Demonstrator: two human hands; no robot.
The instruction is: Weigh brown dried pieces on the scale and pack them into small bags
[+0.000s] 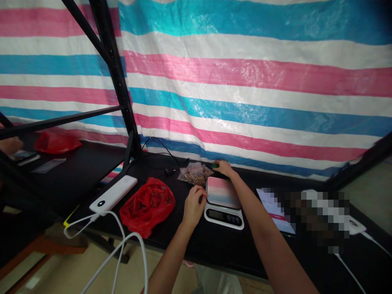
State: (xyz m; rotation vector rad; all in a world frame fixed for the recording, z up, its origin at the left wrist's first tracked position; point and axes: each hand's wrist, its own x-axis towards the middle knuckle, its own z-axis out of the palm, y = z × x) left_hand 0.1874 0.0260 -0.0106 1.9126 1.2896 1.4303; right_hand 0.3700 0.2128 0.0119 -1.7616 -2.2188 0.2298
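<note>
Black table (214, 245), kitchen scale (223, 202) pan bare: I judge weighing unstarted, left hand (193, 204) loosely curled beside it, right hand (225, 167) pinching something green by far small bags (196, 173).

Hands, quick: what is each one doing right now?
Left hand: curled, resting beside the scale; holds nothing visible.
Right hand: fingers on a small green thing; grip cannot be told.

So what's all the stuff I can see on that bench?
scale: one, white with mirrored top, centre of table
clear packets: a few, brownish contents, behind scale
red bag: one, left of scale
second red bag: one, far left
power bank: one, white, cabled, table's left edge
table: one, black
tarp: one, pink, blue, white stripes, behind
left hand: beside scale
right hand: on a small green item, behind scale
</note>
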